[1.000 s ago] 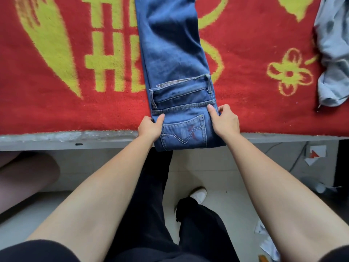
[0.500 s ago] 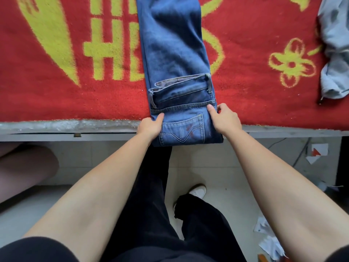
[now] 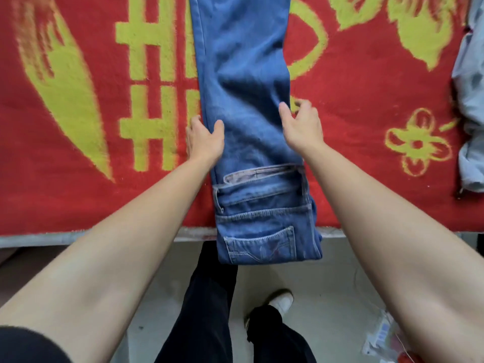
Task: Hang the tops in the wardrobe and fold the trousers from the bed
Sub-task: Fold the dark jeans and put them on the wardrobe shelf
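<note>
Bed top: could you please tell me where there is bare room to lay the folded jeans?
The red blanket is bare left of the jeans, out to the picture's edge. A narrower bare strip lies between the jeans and the pale blue garment at the right edge. The middle is crowded: the left hand and right hand flank the jeans.

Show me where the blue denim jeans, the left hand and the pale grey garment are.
blue denim jeans (image 3: 243, 74), head view, on the leg panel.
left hand (image 3: 204, 142), head view, on its back.
pale grey garment (image 3: 471, 100), head view, on its crumpled middle.
</note>
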`<act>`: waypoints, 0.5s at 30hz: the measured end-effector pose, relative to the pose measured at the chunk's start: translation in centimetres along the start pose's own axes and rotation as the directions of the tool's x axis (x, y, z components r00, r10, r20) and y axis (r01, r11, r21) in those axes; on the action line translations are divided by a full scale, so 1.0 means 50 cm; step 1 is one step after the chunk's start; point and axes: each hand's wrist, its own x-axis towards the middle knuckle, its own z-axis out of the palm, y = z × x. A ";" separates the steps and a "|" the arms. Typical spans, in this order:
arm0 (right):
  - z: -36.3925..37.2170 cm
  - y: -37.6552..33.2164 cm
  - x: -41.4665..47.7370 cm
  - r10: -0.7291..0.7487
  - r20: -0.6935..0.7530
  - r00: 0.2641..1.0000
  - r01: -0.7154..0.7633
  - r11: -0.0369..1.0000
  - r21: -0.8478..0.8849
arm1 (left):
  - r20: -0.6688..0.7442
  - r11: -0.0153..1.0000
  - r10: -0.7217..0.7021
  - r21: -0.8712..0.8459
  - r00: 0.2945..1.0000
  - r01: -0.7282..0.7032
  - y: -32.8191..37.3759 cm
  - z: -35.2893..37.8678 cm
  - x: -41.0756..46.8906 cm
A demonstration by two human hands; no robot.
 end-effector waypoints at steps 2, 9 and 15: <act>0.008 -0.050 0.055 -0.006 -0.023 1.000 0.007 1.000 0.028 | -0.008 0.997 0.070 0.043 0.998 -0.070 0.040 -0.005 0.056; 0.013 -0.160 0.244 0.028 -0.091 0.995 -0.019 0.995 0.101 | -0.079 0.949 0.314 0.063 0.946 -0.310 0.177 -0.014 0.247; -0.009 -0.236 0.415 0.036 -0.171 0.985 -0.010 0.988 0.152 | -0.100 0.966 0.258 0.036 0.961 -0.256 0.319 0.000 0.405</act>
